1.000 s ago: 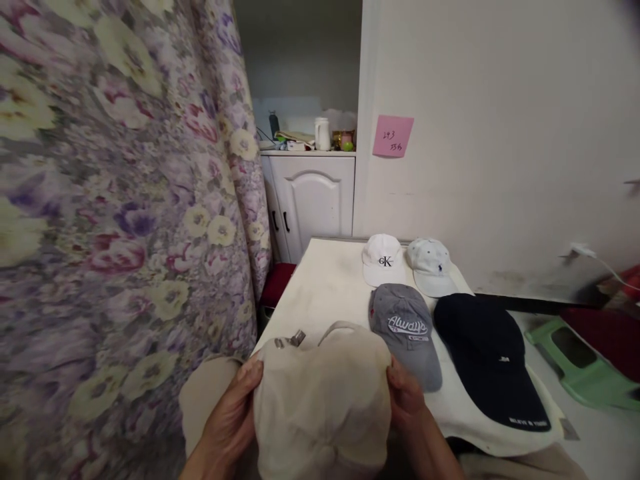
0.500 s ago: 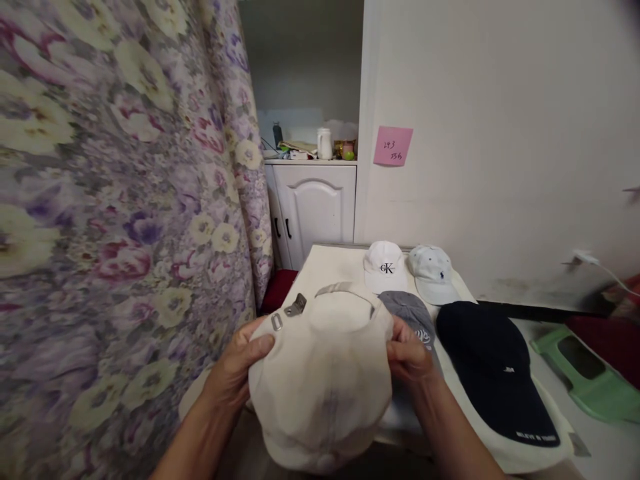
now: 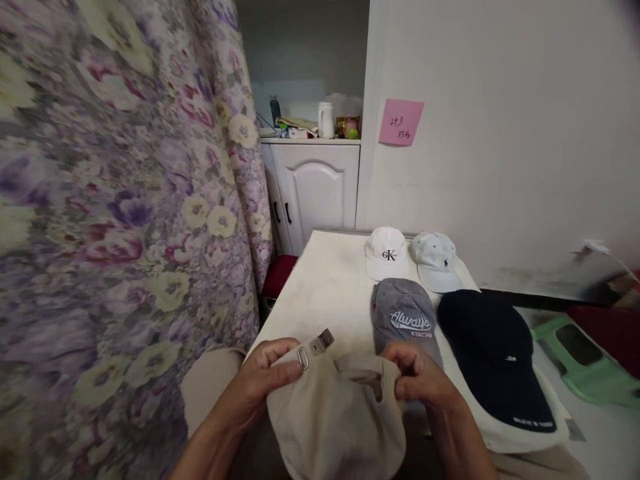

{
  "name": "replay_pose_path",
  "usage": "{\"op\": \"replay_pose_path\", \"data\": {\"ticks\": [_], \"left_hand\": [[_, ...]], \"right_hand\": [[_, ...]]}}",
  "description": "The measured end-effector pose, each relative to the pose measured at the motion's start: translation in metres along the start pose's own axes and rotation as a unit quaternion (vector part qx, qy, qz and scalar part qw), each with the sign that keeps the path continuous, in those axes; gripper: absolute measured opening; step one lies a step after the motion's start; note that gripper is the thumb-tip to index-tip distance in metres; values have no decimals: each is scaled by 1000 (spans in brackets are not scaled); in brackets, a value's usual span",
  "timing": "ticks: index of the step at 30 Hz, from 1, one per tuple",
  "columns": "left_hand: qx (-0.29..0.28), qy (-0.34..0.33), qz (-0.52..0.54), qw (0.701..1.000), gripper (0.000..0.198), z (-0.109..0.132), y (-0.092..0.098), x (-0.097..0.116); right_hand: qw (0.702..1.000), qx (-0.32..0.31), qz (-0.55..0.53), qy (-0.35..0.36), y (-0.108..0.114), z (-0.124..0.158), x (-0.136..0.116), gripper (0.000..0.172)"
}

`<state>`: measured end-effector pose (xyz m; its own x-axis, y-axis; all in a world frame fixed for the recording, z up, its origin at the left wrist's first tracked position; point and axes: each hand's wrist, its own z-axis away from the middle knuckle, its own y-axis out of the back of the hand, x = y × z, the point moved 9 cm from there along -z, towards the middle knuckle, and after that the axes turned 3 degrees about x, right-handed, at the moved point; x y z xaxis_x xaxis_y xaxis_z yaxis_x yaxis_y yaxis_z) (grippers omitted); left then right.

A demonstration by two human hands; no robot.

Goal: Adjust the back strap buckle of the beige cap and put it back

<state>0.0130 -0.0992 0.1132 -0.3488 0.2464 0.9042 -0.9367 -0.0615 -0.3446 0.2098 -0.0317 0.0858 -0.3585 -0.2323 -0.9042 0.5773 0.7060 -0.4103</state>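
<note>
Altogether two hands [image 3: 267,373] [image 3: 417,377], five caps [image 3: 340,420] [image 3: 403,303] [image 3: 383,240] [image 3: 434,252] [image 3: 485,360]

Your plain beige fabric cap [image 3: 345,420] carries a silver-grey metal clasp [image 3: 325,339]. Before you, on the cream cloth-covered table [image 3: 305,293], you see a white fabric cap [image 3: 385,239] with black letters, a very pale bluish fabric cap [image 3: 431,248] with a small dark emblem, a grey fabric cap [image 3: 400,296] with white script, and a navy-black fabric cap [image 3: 477,327] with white lettering along its brim. Purple, cream and reddish-pink flowers pattern the long fabric curtain [image 3: 150,200] on your left; the square paper note [image 3: 404,113] is pink, the plastic stool [image 3: 607,391] light green.
</note>
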Motion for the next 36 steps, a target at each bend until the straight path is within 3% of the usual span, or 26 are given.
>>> {"op": "replay_pose_path", "data": {"ticks": [9, 14, 19, 27, 31, 36], "left_hand": [[-6, -24, -106, 994, 29, 4, -18, 6], [-33, -132, -286, 949, 24, 17, -45, 40], [-59, -166, -359, 917, 19, 26, -62, 51], [2, -97, -244, 965, 24, 14, -35, 25], [7, -67, -181, 981, 26, 11, -34, 19], [3, -52, -180, 982, 27, 12, -41, 19]], "right_hand": [[1000, -4, 21, -10, -19, 23, -18, 28], [994, 16, 102, -22, -22, 26, -19, 28], [980, 82, 179, 31, -20, 22, -36, 22], [989, 108, 96, 39, -22, 19, -39, 22], [986, 114, 113, 44, -22, 18, -42, 20], [973, 121, 177, 86, -30, 15, -68, 12]]}}
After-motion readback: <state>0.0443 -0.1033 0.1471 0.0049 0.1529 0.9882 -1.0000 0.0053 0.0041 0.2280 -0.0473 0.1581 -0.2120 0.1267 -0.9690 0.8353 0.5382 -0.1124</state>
